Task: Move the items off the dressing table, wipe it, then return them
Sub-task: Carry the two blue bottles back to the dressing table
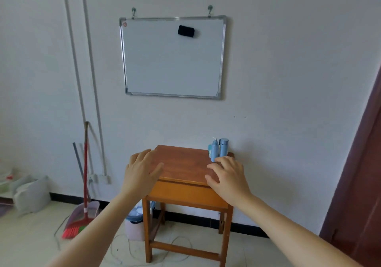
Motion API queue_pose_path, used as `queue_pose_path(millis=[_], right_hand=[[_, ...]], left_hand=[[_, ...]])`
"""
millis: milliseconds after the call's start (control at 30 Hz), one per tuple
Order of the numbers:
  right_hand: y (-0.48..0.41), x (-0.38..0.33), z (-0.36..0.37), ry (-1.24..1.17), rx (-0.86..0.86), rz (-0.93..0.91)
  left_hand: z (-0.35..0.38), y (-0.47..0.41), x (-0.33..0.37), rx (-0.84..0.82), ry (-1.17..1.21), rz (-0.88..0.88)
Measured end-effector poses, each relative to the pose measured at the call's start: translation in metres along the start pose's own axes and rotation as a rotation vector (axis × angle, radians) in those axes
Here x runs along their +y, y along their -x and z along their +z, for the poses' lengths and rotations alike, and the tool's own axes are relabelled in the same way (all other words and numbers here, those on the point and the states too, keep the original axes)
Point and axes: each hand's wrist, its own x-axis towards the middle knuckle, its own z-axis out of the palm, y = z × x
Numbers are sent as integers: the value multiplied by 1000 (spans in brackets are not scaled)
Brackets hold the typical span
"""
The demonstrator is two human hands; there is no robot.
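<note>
Both hands are empty, fingers spread and relaxed. The left hand (142,170) is over the near left corner of the dressing table (185,163) and the right hand (226,176) is just in front of the bottles; I can't tell if either palm touches the wood. A pump bottle (214,149) and a blue flask (224,146) stand upright, side by side, at the back right corner, with something small half hidden behind them. With the items on top and no cloth in sight, I'd guess clearing hasn't begun, though this could equally be everything already put back.
</note>
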Motion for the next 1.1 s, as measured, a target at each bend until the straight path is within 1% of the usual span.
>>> queue_pose_path(millis=[133, 233, 367, 533, 633, 700, 800, 933, 1100], right_hand=[[-25, 9, 61, -35, -96, -15], [-48, 14, 101, -50, -160, 20], [-85, 26, 150, -33, -190, 58], [-136, 43, 200, 49, -202, 141], [-143, 52, 234, 36, -216, 228], [-132, 59, 254, 9, -277, 269], [-108, 78, 281, 23, -382, 313], [-109, 127, 305, -26, -442, 480], [-129, 203, 346, -119, -379, 626]], left_hand=[[35, -40, -33, -54, -39, -60], [55, -79, -58, -79, -32, -78], [81, -142, -89, -109, -1, -59], [110, -228, -119, -138, 50, 7], [140, -261, -136, -177, 97, 22], [169, -272, -144, -251, 117, 13], [217, -281, -146, -376, 135, 18], [274, -305, -128, -456, 149, 21], [341, -354, -86, -514, 184, 28]])
